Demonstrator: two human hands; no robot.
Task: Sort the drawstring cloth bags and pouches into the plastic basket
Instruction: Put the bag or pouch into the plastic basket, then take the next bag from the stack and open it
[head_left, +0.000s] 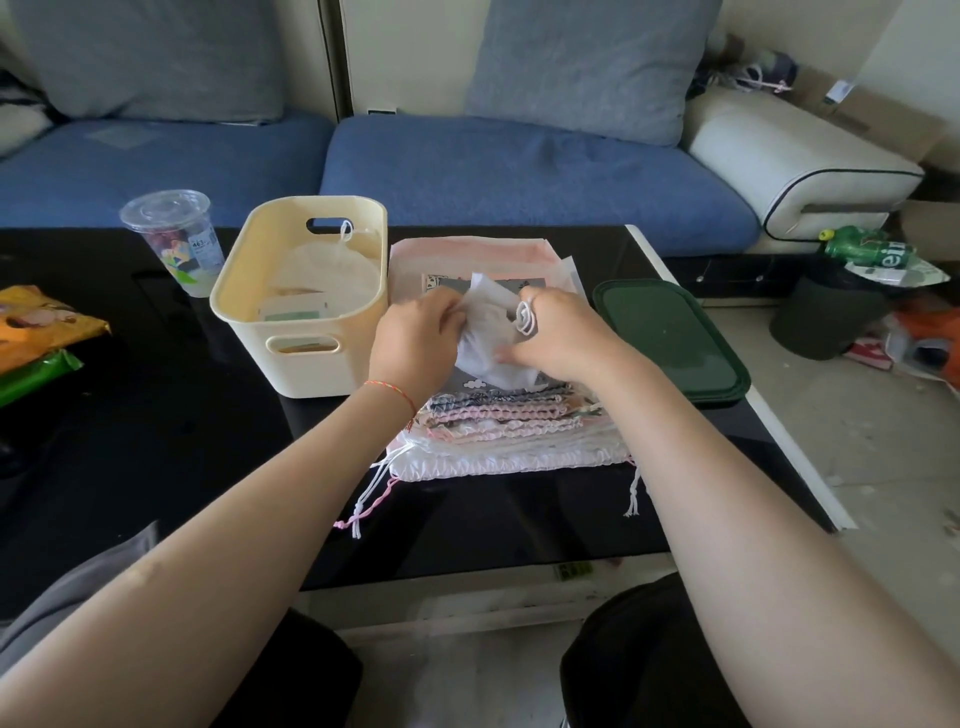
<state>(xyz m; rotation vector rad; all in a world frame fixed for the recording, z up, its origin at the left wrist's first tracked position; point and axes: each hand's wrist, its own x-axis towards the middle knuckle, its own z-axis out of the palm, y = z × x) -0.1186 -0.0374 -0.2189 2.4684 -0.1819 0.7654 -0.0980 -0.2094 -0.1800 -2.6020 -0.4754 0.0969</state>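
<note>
Sofa: blue cushions run behind the work area; it plays no part in the sorting.
Counter: a black glossy top that carries everything within easy reach of both arms.
Stack of bags: flat drawstring bags piled just right of the basket, gathered tops toward the person, cords trailing off the near edge — probably laid so that each one lifts off the top in turn.
Plastic basket: cream, with cut-out handles, touching or nearly touching the stack's left side, so a bag travels only a short way. A white pouch and something flat already lie inside.
Green lid: dark, lying flat to the right of the stack, out of the way.
Plastic cup: lidded, behind the basket's left corner.
White pouch: held above the stack between both hands, crumpled — not yet in the basket, seemingly being tidied first.
Left hand: its fingers pinch the pouch's left edge.
Right hand: closed on the pouch's right side, with the white cord looped by the fingers, likely to keep it from dangling.
</note>
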